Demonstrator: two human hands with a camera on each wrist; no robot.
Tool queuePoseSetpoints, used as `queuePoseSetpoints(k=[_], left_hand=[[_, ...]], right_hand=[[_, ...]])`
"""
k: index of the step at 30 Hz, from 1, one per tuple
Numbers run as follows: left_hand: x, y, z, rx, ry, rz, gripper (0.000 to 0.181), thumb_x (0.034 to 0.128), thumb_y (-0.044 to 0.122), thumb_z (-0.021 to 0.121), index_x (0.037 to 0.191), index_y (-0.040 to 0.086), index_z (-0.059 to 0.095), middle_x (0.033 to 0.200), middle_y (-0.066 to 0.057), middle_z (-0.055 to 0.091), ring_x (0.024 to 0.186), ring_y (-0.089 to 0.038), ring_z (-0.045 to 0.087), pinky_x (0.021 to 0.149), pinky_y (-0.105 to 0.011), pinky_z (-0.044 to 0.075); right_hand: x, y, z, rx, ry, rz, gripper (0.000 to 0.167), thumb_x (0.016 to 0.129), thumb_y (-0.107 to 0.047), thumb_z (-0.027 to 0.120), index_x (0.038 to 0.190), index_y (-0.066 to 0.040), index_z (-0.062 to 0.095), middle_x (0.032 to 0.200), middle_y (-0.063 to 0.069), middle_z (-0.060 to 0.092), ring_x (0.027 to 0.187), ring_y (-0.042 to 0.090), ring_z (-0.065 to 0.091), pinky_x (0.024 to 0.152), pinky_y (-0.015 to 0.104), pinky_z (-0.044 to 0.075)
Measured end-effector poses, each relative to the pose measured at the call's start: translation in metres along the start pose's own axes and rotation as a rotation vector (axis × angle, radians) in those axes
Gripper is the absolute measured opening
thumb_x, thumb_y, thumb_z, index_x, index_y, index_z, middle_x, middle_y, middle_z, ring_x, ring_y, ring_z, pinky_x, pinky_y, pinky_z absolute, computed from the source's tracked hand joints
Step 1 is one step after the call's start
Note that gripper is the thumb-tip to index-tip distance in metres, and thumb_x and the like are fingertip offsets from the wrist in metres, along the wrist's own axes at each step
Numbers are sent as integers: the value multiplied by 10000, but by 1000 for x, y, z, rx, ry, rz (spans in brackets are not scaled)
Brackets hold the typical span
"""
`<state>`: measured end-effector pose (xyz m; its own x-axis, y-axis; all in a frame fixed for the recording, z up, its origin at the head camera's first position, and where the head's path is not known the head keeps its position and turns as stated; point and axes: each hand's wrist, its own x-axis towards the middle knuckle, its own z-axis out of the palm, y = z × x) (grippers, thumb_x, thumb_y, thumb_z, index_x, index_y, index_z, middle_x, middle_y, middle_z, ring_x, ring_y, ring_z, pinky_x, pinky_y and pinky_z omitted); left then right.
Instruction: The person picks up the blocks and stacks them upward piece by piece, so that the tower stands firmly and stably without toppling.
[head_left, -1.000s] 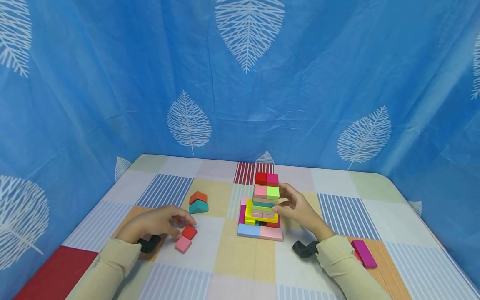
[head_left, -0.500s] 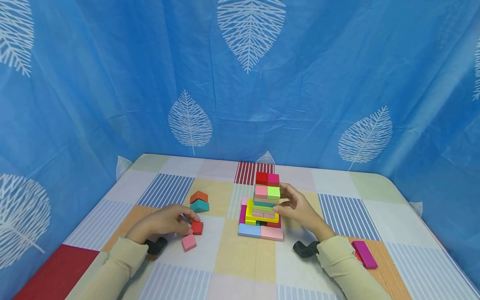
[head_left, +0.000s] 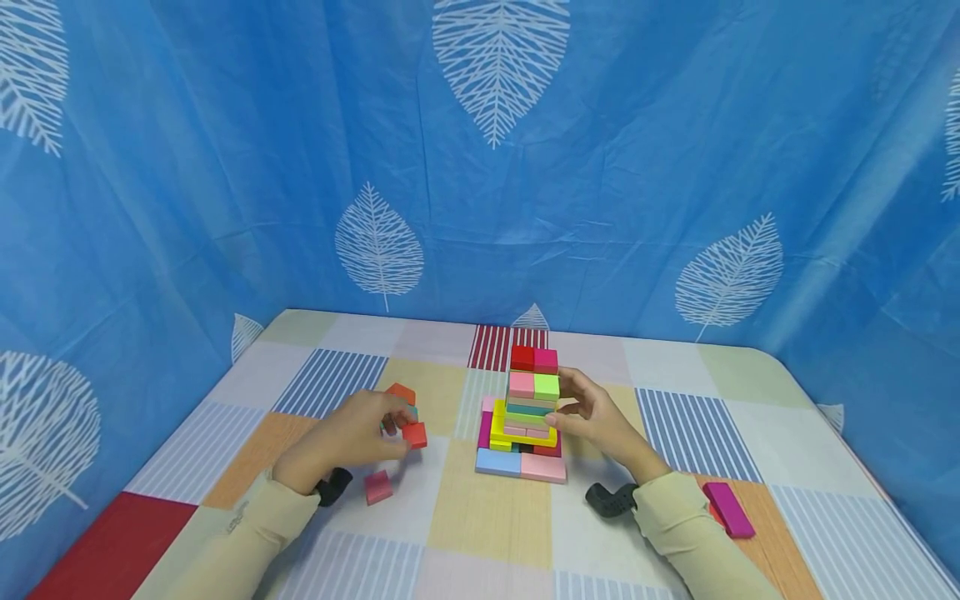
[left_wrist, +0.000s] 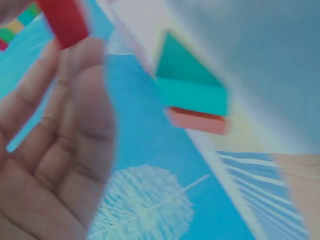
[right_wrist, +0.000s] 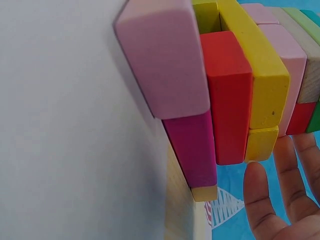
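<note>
My left hand pinches a small red block between thumb and fingers, above the table; the block's edge shows at the top of the left wrist view. Below that hand lies a pink block. Behind it are a turquoise triangular block and an orange block, both partly hidden in the head view. My right hand is at the right side of a tower of coloured blocks, thumb in front and fingers behind. In the right wrist view its fingers look fairly straight, close against the tower.
The tower has a wide base with a blue block and a pale pink block in front. A purple block lies near my right sleeve, partly covering a red one. Blue curtain encloses the table.
My left hand has taken hold of the red block, moving it rightward and up off the table. The pink block has shifted slightly right. The right hand stays by the tower.
</note>
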<state>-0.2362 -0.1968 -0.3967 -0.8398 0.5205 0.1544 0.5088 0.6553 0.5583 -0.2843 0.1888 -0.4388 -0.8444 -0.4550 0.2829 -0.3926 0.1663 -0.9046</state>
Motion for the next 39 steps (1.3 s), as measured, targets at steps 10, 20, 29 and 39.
queuePoseSetpoints(k=[10,20,29,39], left_hand=[[43,42,-3,-101,213,191,276,887,64,804,1157,9,794,1066,-65,785,880,-223,743,750,-291,623],[81,66,10,-207,221,217,330,884,97,830,1193,-3,775,1130,-112,788,955,-295,754,770,-259,620],[90,71,20,-212,213,203,324,890,115,848,1190,4,799,1149,-120,793,954,-256,765,757,-246,618],[94,72,26,-156,280,195,255,916,139,862,1149,39,829,1107,-102,789,952,-228,774,760,-249,619]], right_hand=[[-2,3,0,-4,5,5,648,948,-47,759,1525,63,483,1348,237,631,1187,218,609,967,311,552],[-2,2,1,-1,-2,-1,644,955,-46,758,1528,61,483,1362,242,628,1187,176,612,974,316,554],[0,-1,1,-2,-3,10,651,958,-64,764,1532,55,483,1365,237,628,1204,238,605,976,310,550],[1,-1,0,-6,-1,11,654,955,-67,769,1532,55,485,1364,241,632,1214,269,604,976,308,552]])
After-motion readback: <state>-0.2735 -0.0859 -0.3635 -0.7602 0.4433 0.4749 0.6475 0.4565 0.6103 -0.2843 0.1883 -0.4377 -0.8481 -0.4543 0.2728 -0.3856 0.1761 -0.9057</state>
